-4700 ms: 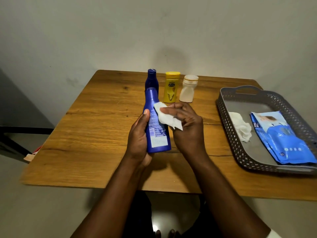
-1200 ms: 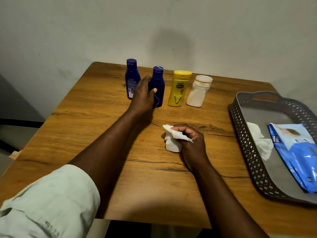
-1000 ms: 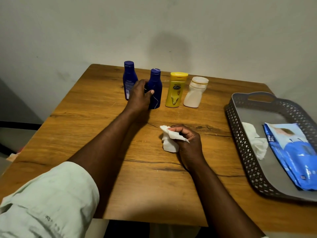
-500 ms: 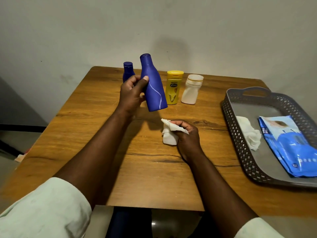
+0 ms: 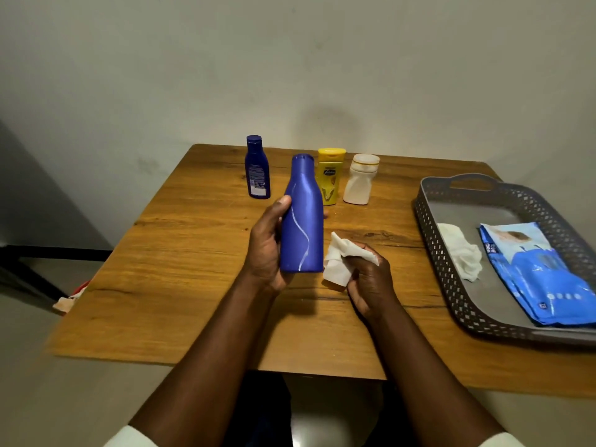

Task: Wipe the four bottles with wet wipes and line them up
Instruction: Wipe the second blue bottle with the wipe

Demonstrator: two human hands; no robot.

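Note:
My left hand (image 5: 266, 250) grips a tall blue bottle (image 5: 303, 217) upright above the middle of the wooden table (image 5: 193, 269). Just right of the bottle's base, my right hand (image 5: 369, 282) pinches a crumpled white wet wipe (image 5: 342, 259). At the back of the table stand a smaller dark blue bottle (image 5: 257, 167), a yellow bottle (image 5: 330, 175) partly behind the held one, and a white bottle (image 5: 359, 180).
A grey perforated tray (image 5: 451, 253) sits at the table's right side, holding a used white wipe (image 5: 461, 251) and a blue wet-wipes pack (image 5: 541, 275). A plain wall stands right behind the table. A dark frame is on the floor at left.
My left hand lifted the tall blue bottle out of the back row and brought it toward me, down beside the wipe. My right hand stayed near the table holding the wipe.

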